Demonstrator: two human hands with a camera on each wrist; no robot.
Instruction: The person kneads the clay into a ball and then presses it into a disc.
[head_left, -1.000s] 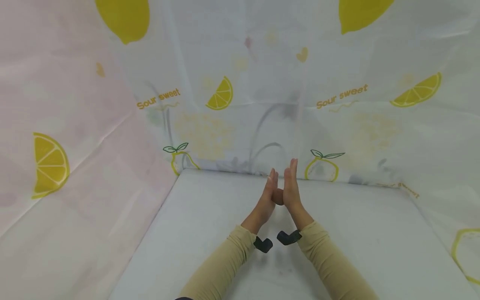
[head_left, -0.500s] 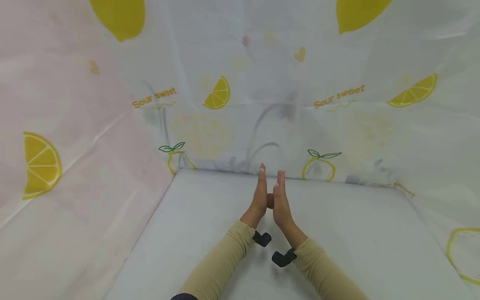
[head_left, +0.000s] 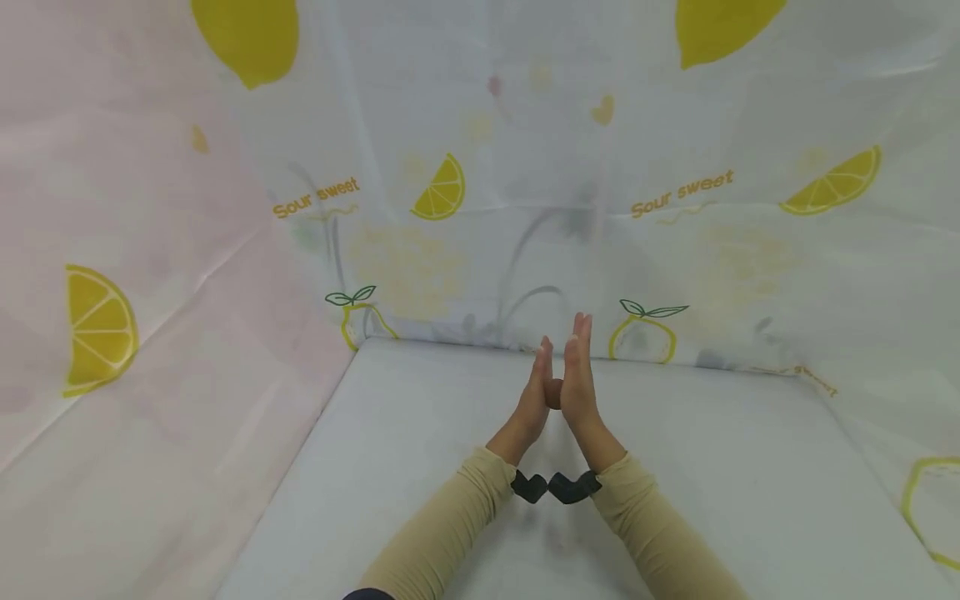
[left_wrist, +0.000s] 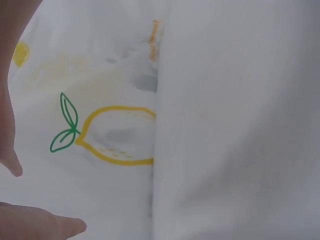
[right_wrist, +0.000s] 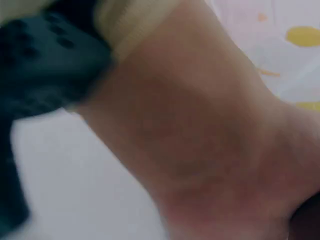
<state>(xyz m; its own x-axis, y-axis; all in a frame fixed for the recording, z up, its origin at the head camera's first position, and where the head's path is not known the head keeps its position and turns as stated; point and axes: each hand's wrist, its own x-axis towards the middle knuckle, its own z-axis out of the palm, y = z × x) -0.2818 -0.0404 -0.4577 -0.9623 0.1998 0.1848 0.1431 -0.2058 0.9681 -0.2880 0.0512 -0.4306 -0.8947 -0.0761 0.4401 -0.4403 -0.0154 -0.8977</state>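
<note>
Between the two palms sits a small round brown lump (head_left: 553,393), smooth like clay, in the head view. My left hand (head_left: 534,404) presses it from the left with straight fingers. From the right my right hand (head_left: 580,385) presses it, fingers pointing up and reaching a little farther forward. Fingers (left_wrist: 35,222) show at the left edge of the left wrist view, without the lump. The right wrist view shows a blurred bare wrist (right_wrist: 185,120) close up, and a dark brown bit of the lump (right_wrist: 307,220) in the lower right corner.
A white tabletop (head_left: 420,417) lies under the hands. Behind it hangs a white sheet (head_left: 525,250) printed with lemons, and a pinkish sheet (head_left: 172,350) stands at the left. Dark wrist mounts (head_left: 573,487) stick out below both hands, very near each other.
Half a second ago the right hand slid back and the left forward; now the right is forward and the left back again. The lump stays between the palms throughout.
</note>
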